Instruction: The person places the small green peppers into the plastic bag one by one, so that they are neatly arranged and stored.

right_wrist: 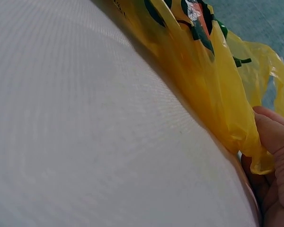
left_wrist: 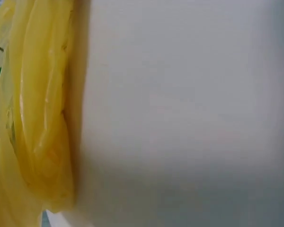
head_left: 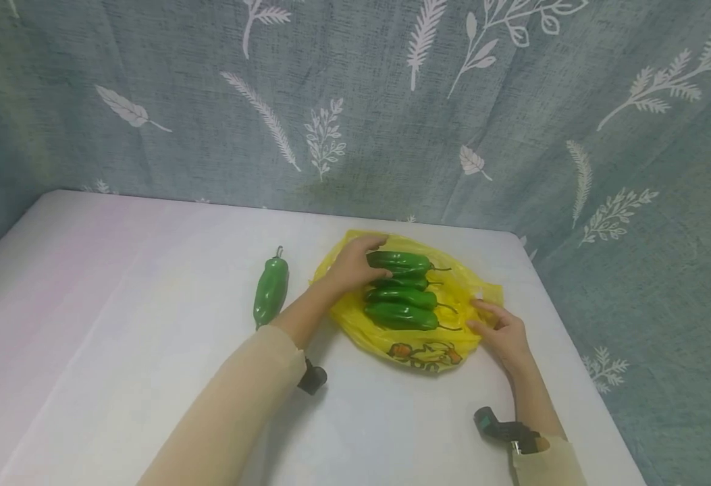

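Observation:
Several long green peppers (head_left: 400, 315) lie side by side on a yellow plastic bag (head_left: 355, 324), stems to the right. My left hand (head_left: 353, 264) has its thumb and fingers around the left end of the farthest pepper (head_left: 406, 260). At the bag's right side my right hand (head_left: 507, 335) pinches the edge; in the right wrist view, the thumb of that hand (right_wrist: 277, 137) presses the gathered yellow plastic (right_wrist: 232, 113). Folds of the bag (left_wrist: 42, 123) fill the left part of the left wrist view, where the left fingers are mostly hidden.
Left of the bag, a single green pepper (head_left: 271, 290) lies on the white table (head_left: 118, 324), partly near my left forearm. A grey-green curtain (head_left: 379, 135) with white leaf prints hangs behind the table and along its right side.

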The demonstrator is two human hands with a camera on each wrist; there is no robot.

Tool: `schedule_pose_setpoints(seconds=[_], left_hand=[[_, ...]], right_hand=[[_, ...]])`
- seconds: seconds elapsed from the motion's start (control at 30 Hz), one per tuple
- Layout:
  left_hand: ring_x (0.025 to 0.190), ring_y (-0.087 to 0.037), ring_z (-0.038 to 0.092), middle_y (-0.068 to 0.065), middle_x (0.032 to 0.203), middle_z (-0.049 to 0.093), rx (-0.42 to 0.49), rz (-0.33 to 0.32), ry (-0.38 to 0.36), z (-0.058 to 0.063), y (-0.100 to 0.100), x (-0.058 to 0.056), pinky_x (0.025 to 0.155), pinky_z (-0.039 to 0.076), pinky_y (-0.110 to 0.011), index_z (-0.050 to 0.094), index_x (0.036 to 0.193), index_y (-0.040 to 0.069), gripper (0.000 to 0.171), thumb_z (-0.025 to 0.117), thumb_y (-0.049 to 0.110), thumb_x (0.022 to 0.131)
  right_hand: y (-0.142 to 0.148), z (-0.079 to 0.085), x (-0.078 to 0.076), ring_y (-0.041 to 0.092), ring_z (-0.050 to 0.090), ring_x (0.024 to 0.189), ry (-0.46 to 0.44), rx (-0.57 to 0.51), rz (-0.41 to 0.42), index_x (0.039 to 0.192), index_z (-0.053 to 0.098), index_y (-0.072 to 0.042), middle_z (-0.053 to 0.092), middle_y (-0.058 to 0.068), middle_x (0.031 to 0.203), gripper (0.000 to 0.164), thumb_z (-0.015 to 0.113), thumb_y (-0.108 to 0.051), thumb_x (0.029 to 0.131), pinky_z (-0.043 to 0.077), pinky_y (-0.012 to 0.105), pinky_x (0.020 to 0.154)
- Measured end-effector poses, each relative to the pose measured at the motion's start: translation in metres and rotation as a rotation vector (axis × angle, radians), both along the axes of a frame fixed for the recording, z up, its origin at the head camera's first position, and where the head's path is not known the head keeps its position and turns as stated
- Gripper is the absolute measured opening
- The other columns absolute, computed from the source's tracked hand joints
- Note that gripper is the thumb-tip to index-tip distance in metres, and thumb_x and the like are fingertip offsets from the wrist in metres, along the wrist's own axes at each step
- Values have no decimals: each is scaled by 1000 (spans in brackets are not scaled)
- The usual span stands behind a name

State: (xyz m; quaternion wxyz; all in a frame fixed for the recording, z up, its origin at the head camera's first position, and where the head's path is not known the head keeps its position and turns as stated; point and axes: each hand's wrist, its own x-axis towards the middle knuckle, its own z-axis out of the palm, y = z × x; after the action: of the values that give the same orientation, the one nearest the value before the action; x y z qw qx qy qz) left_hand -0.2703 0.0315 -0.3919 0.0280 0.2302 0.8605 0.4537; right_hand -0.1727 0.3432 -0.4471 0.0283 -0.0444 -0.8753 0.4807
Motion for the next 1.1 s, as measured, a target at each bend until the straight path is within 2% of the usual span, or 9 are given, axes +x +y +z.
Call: schedule_pose_setpoints(seconds=[0.2, 0.47, 0.73, 0.93, 1.1], left_hand=[[125, -30, 49, -15, 139, 48, 60, 8, 8, 1, -7, 12, 106, 41, -39, 38, 144, 6, 83, 81, 19, 74], [124, -29, 50, -14, 138, 49, 59, 58, 72, 7, -21, 32, 107, 39, -43, 37, 144, 4, 87, 82, 21, 72], [123, -28, 50, -13, 139, 48, 183, 82, 150, 10, -30, 50, 107, 38, -43, 39, 142, 1, 85, 83, 17, 71], [124, -28, 48, -13, 137, 49, 215, 132, 178, 13, -37, 65, 108, 37, -43, 38, 143, 3, 87, 83, 17, 70], [127, -26, 46, -11, 137, 49, 254, 205, 169, 17, -47, 78, 110, 35, -43, 36, 145, 7, 90, 83, 21, 70]], right_hand=[[2, -1, 1, 32, 32, 137, 28, -9, 2, 126, 57, 0, 48, 19, 139, 46, 71, -17, 85, 23, 50, 115], [0, -2, 2, 31, 32, 137, 30, -32, 7, 126, 57, 1, 47, 20, 139, 47, 71, -18, 85, 22, 49, 115], [-2, -2, 3, 33, 29, 139, 18, -30, 4, 126, 57, 1, 47, 20, 140, 45, 70, -15, 85, 20, 53, 115], [-3, 0, 3, 33, 29, 139, 12, -25, 0, 126, 57, 0, 47, 19, 140, 47, 71, -17, 85, 21, 52, 115], [-3, 1, 3, 33, 29, 139, 13, -26, 9, 127, 56, 1, 47, 20, 140, 47, 71, -18, 85, 21, 52, 115]])
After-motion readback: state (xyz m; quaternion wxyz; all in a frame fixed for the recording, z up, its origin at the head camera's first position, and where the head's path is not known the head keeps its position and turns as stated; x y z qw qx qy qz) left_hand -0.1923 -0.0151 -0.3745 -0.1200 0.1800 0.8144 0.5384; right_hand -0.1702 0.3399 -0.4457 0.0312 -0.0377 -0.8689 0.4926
